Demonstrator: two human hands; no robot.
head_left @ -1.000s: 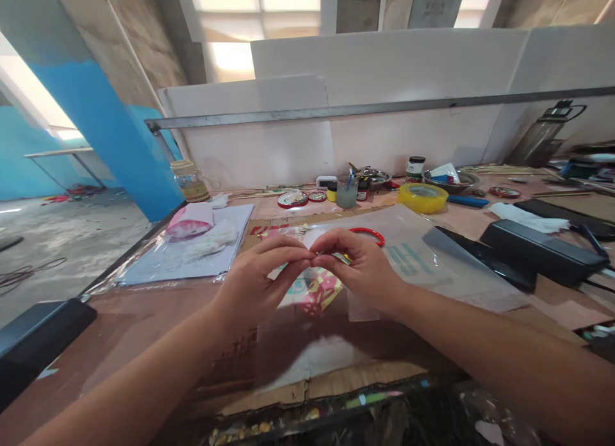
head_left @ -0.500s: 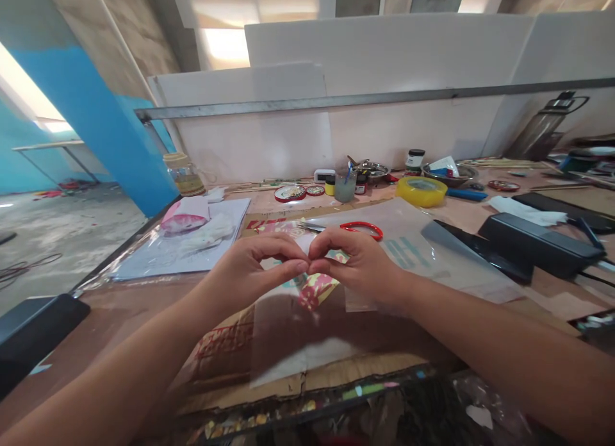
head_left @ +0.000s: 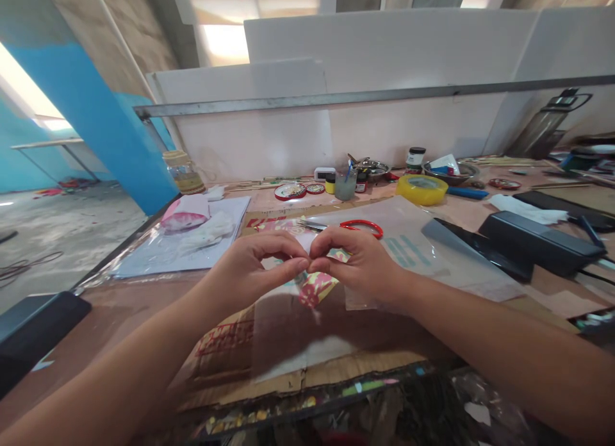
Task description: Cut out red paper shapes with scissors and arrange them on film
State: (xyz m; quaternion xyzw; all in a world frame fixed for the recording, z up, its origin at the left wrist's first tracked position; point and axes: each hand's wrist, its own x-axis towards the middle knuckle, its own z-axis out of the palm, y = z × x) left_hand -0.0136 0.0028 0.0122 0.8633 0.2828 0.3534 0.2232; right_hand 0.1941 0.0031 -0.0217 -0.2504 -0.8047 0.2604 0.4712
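My left hand [head_left: 262, 266] and my right hand [head_left: 362, 263] meet at the fingertips above the work surface, each in a pinch. Whatever lies between the fingertips is too small to make out. Beneath and behind them is a pink and yellow patterned piece [head_left: 317, 291], partly covered by my hands. Scissors with red handles [head_left: 362, 228] lie just beyond my right hand, blades pointing left. Under all this a translucent sheet [head_left: 398, 225] rests on brown cardboard [head_left: 225, 343].
White sheets with a pink-stained tissue [head_left: 185, 213] lie at the left. Farther back stand a cup with brushes [head_left: 345, 184], small jars and a yellow tape roll [head_left: 421, 189]. Black boxy objects sit at the right [head_left: 541, 241] and left edge [head_left: 41, 327]. A bottle [head_left: 542, 125] is back right.
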